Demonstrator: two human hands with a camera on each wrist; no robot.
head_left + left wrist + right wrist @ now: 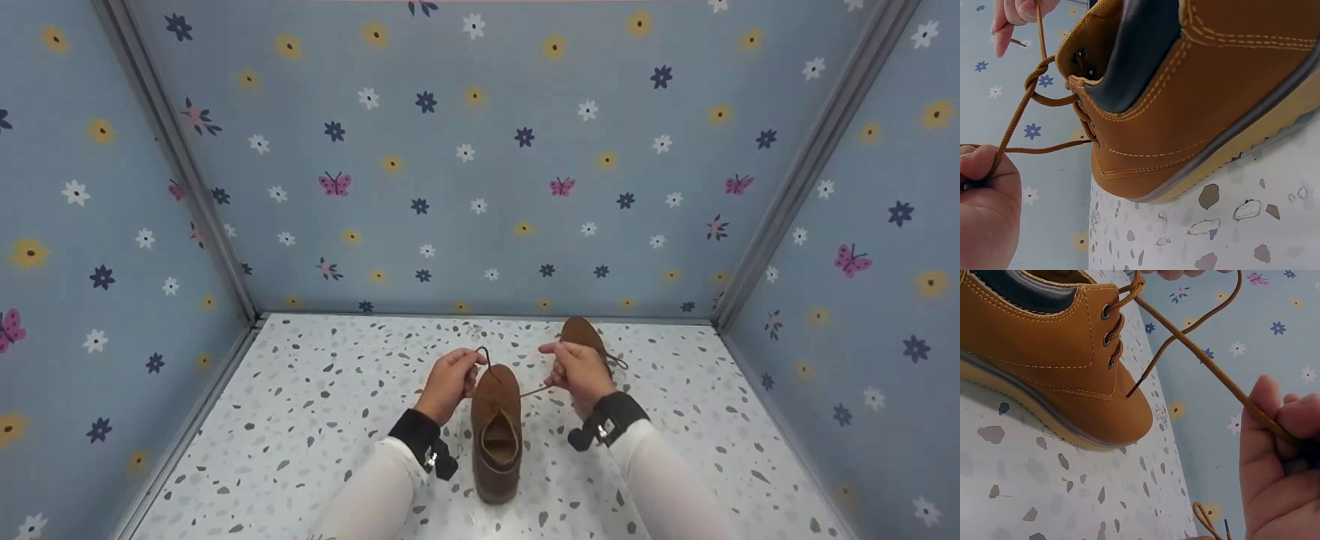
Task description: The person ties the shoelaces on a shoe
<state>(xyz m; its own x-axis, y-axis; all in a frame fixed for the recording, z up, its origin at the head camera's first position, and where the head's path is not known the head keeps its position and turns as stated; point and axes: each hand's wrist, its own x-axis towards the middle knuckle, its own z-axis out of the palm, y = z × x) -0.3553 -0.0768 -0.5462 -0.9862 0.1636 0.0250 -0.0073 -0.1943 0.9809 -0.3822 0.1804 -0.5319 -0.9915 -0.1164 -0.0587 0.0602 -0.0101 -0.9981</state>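
Observation:
A brown lace-up shoe (496, 480) stands between my hands, toe pointing away, with a dark padded collar (1145, 56) and yellow stitching. Its laces cross in a loose knot (1036, 73) above the tongue. My left hand (450, 381) grips one lace (1015, 124) beside the toe. On the other side, my right hand (583, 373) holds the other lace (1213, 368), which runs taut from the knot; its index finger points out in the head view. A dark-tipped lace end (1139, 385) hangs in front of the toe in the right wrist view.
A second brown shoe (579, 330) lies beyond my right hand, its lace loop (617, 361) sticking out to the side. The speckled white surface (300, 420) is enclosed by blue flowered panels (480, 247) with grey metal corner posts (810, 165).

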